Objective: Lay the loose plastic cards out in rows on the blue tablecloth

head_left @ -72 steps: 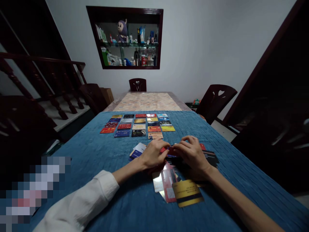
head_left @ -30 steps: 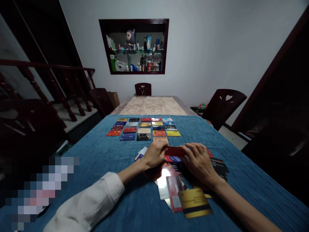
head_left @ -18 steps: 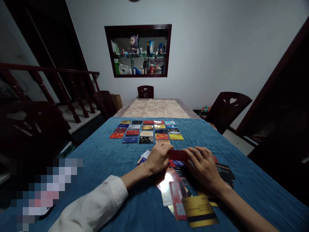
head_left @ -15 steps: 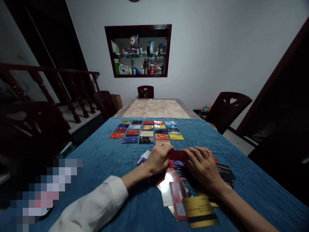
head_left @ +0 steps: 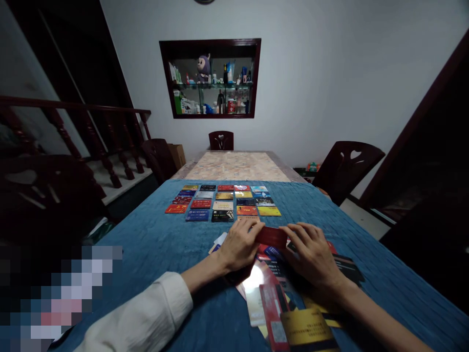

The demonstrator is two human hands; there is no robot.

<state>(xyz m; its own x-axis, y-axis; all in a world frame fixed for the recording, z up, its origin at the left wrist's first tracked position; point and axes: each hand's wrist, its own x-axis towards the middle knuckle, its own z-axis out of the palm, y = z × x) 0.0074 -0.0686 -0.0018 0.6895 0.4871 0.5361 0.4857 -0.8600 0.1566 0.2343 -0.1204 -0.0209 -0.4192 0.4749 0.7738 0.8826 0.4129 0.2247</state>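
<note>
A dark red card (head_left: pixel 271 237) is held up between my two hands, above a loose pile of cards. My left hand (head_left: pixel 240 247) pinches its left end, and my right hand (head_left: pixel 311 252) grips the right end. Below them lie overlapping cards: a shiny white one (head_left: pixel 254 303), a red one (head_left: pixel 273 313) and a gold one (head_left: pixel 309 327) nearest me. Black cards (head_left: pixel 348 268) stick out right of my right hand. Beyond my hands, several cards lie face up in rows, among them a blue card (head_left: pixel 198 215) and a black card (head_left: pixel 222 215).
A blue cloth (head_left: pixel 146 239) covers the near part of the table; the far part has a patterned top (head_left: pixel 234 165). Dark wooden chairs (head_left: pixel 350 166) stand around it. A wall niche (head_left: pixel 210 78) holds bottles and a plush toy. A pixelated patch hides the lower left.
The view has tilted slightly, so the table and cards sit a little lower. The red card in my hands shows more of its face; both hands keep their hold.
</note>
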